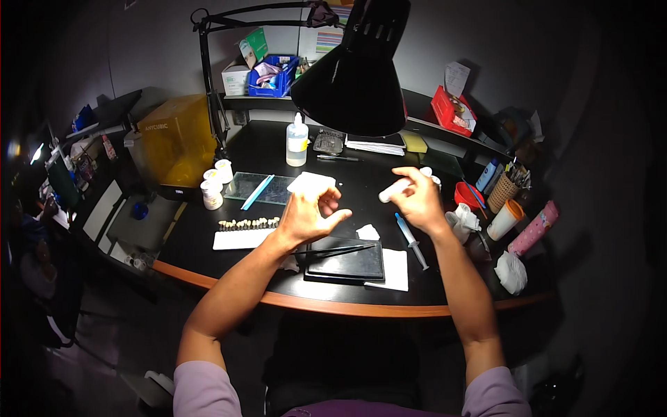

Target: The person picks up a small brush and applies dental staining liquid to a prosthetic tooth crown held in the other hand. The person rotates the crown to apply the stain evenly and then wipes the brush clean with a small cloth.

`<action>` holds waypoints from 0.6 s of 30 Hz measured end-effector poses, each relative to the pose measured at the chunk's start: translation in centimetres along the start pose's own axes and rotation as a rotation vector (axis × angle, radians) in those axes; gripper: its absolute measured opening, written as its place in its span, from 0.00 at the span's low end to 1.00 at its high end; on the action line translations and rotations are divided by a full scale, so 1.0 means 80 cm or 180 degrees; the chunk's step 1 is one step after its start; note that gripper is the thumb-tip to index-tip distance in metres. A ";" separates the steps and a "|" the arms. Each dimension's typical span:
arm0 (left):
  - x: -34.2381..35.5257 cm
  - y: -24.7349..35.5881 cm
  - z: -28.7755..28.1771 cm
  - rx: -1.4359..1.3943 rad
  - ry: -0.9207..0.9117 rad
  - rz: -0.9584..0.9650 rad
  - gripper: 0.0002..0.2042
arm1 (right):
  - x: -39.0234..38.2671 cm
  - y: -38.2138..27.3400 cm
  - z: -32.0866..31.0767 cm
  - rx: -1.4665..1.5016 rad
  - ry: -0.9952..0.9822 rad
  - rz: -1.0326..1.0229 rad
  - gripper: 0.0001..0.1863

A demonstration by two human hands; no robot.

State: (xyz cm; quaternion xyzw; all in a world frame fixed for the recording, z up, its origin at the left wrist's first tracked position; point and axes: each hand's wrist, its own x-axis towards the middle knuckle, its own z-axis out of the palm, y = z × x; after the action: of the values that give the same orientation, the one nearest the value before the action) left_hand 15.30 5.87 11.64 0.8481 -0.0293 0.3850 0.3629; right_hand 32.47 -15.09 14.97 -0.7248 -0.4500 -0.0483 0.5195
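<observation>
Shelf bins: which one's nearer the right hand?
The red bin, right of the lamp shade. The blue bin, left of the shade, sits farther from the right hand.

The shade guide (249,224) suggests a dental lab.

My left forearm (240,285) slants inward and up from a bent elbow (203,335) to my left hand (307,217), where the fingers (328,197) curl loosely and the thumb (339,218) juts out rightward, apart from them. My right forearm (464,292) leans inward more steeply; my right hand (420,201) arches, its index finger (404,171) reaching leftward above a lowered thumb.
</observation>
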 end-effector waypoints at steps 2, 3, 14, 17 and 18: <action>0.000 0.005 0.004 -0.0107 0.0362 0.0558 0.18 | -0.006 -0.030 0.029 0.0518 -0.0432 0.0082 0.25; 0.000 0.007 0.009 0.0005 0.0397 0.0754 0.19 | -0.011 -0.051 0.041 0.0467 -0.0422 0.0058 0.25; -0.121 -0.026 -0.201 -0.0314 0.1744 -0.0460 0.12 | -0.092 -0.136 0.081 0.0110 -0.0502 -0.1210 0.31; -0.181 -0.098 -0.353 0.0401 0.2269 -0.1014 0.08 | -0.164 -0.111 0.040 0.0196 -0.0308 -0.0757 0.26; -0.197 -0.121 -0.395 0.0484 0.2516 -0.1098 0.09 | -0.196 -0.082 0.016 -0.0024 -0.0099 -0.0424 0.24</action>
State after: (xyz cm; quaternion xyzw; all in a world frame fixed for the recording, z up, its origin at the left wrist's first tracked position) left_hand -12.55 29.53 9.19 0.6524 0.2823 0.6148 0.3417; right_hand 18.09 -23.18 10.60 -0.6958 -0.5051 -0.0732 0.5053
